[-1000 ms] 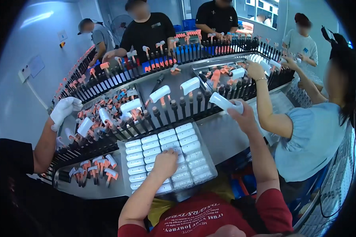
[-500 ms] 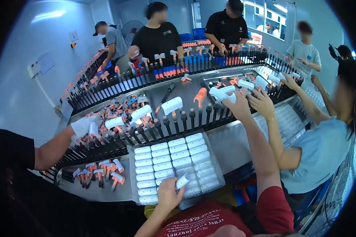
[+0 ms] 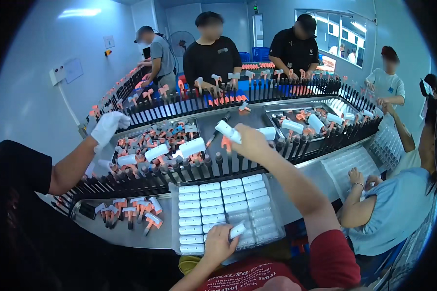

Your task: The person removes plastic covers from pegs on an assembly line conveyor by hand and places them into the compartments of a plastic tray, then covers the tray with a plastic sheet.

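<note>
My right hand (image 3: 251,144) reaches across the row of black pegs (image 3: 219,164), fingers closed on a white curved plastic shell (image 3: 226,130). This shell is right above an orange piece (image 3: 226,144) on a peg; whether they touch I cannot tell. Close to my body, my left hand (image 3: 218,243) pinches another white curved shell (image 3: 237,230) over the clear plastic tray (image 3: 264,221). Rows of white shells (image 3: 189,212) fill the tray's left and far pockets, while several pockets at the near right hold none. Just right of my right hand, a white shell (image 3: 267,133) sits on the peg row.
Metal bins of orange and grey parts (image 3: 155,138) lie beyond the pegs. A white-gloved hand (image 3: 109,128) is raised at left, above a metal tray of orange-and-white parts (image 3: 131,211). At right, a co-worker's hands (image 3: 358,178) are over another clear tray (image 3: 342,167). Several people stand opposite.
My right hand has moved left along the pegs with a shell, leaving a shell on the peg row. The gloved hand has risen, and the right co-worker's hands have dropped to their tray.
</note>
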A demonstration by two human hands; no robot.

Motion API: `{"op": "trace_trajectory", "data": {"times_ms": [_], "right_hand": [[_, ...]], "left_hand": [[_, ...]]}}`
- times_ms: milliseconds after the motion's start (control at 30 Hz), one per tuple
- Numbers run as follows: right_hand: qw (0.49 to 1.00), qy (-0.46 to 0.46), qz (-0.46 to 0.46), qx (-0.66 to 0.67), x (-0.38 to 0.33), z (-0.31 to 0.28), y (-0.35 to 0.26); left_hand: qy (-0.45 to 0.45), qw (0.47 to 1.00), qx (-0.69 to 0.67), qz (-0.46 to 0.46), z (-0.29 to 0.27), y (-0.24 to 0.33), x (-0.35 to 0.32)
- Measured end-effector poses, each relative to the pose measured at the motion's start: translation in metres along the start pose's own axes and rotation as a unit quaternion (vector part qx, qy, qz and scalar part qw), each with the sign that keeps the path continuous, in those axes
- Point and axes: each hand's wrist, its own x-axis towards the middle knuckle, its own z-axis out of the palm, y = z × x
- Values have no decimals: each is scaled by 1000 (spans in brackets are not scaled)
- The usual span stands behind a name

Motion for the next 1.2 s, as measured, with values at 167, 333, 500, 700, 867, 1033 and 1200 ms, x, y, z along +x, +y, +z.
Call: {"op": "trace_trajectory", "data": {"times_ms": [167, 333, 500, 700, 867, 1033, 1200], "right_hand": [[999, -17, -43, -5, 7, 19, -19], [998, -48, -33, 29, 6, 17, -38], [989, -45, -2, 138, -12, -5, -41], [977, -94, 14, 193, -46, 6, -24], [968, -125, 20, 215, -88, -6, -26], [956, -117, 76, 260, -131, -19, -3], [931, -89, 183, 303, -175, -13, 33]], "left_hand": [[-12, 1000, -9, -9, -1, 1, 2], [9, 997, -56, -42, -9, -2, 2], [68, 939, -250, -224, -43, -44, 8], [158, 983, 89, 21, -175, -98, 132], [39, 988, 128, 82, -204, -145, 211], [-192, 954, 122, -196, -243, -168, 233], [-50, 971, 180, -148, -243, -213, 206]]}}
